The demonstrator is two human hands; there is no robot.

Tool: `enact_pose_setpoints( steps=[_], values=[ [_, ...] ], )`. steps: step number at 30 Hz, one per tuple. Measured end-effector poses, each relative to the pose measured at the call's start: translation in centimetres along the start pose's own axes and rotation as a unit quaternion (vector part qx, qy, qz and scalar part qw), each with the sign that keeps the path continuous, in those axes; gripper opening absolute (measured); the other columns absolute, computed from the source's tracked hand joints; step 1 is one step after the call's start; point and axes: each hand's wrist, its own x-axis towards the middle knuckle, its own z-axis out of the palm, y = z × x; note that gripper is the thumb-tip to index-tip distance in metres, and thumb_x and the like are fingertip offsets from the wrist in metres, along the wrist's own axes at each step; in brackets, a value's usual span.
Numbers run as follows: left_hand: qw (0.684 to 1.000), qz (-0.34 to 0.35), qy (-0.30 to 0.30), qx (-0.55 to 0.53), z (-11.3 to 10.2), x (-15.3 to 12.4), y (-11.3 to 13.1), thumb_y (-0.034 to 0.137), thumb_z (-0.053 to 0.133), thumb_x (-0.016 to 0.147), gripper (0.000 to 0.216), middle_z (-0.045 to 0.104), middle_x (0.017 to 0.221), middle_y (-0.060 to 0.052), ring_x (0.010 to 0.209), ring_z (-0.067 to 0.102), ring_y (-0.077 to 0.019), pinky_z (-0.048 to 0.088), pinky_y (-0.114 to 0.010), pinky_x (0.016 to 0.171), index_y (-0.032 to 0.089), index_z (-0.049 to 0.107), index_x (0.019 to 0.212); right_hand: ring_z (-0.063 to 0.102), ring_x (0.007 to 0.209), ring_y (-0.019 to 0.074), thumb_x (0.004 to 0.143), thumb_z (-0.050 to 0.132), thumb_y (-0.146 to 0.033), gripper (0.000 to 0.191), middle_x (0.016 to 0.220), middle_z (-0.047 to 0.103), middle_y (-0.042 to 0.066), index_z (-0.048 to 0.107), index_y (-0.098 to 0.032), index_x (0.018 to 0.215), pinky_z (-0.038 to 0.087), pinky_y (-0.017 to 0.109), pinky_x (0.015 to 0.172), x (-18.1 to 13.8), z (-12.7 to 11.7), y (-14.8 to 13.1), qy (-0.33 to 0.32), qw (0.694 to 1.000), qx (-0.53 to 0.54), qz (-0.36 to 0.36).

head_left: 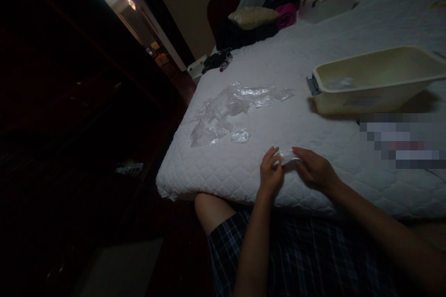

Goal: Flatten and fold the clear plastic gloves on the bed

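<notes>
My left hand (270,171) and my right hand (313,167) meet over the near edge of a white quilted mattress (313,55). Together they pinch a small clear plastic bag (287,155) that rests on the mattress, the left at one end, the right at the other. A loose pile of several similar clear plastic bags (226,111) lies farther up and to the left. A cream plastic tub (376,79) stands to the upper right with something clear inside it.
Dark clothes, a beige cushion (252,16) and a pink item (286,15) are heaped at the head of the bed beside a white box (329,2). Left of the bed the floor is dark. A blurred patch sits at the right. My knees press against the mattress.
</notes>
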Motion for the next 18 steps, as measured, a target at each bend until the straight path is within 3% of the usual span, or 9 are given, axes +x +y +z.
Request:
enact_pose_setpoints(
  steps=[4,7,13,18],
  values=[
    [0.991,-0.097,0.006,-0.087,-0.1,0.1,0.2,0.015,0.058,0.079,0.007,0.069,0.096,-0.005,0.093,0.065,-0.0161,0.052,-0.032,0.085,0.016,0.062,0.085,0.058,0.113,0.0277,0.088,0.045,-0.027,0.048,0.124,0.060,0.015,0.045,-0.016,0.135,0.050,0.045,0.093,-0.1,-0.1,0.0,0.017,1.000,-0.005,0.022],
    [0.981,-0.150,0.020,-0.125,-0.4,0.3,0.5,0.025,0.059,0.079,0.009,0.062,0.071,0.002,0.070,0.059,-0.0112,0.049,-0.023,0.069,0.016,0.060,0.080,0.059,0.109,0.0274,0.090,0.043,-0.028,0.049,0.121,0.061,0.015,0.042,-0.016,0.137,0.051,0.044,0.090,-0.2,-0.1,0.1,0.025,0.999,-0.014,0.026],
    [0.969,-0.180,-0.012,-0.165,-1.1,0.9,0.9,0.038,0.064,0.076,0.022,0.058,0.070,0.002,0.070,0.055,-0.0113,0.047,-0.024,0.069,0.017,0.058,0.074,0.061,0.104,0.0281,0.090,0.042,-0.034,0.048,0.115,0.063,0.015,0.043,-0.017,0.135,0.051,0.044,0.086,-0.4,0.1,0.5,0.011,0.999,0.001,0.042],
    [0.979,-0.144,-0.054,-0.137,-1.1,0.8,0.3,0.035,0.065,0.075,0.020,0.062,0.075,-0.001,0.074,0.058,-0.0136,0.050,-0.028,0.074,0.016,0.063,0.078,0.062,0.100,0.0275,0.090,0.042,-0.040,0.046,0.112,0.065,0.014,0.048,-0.017,0.129,0.050,0.043,0.084,-0.3,-0.1,0.8,-0.004,1.000,-0.007,0.027]
  ],
)
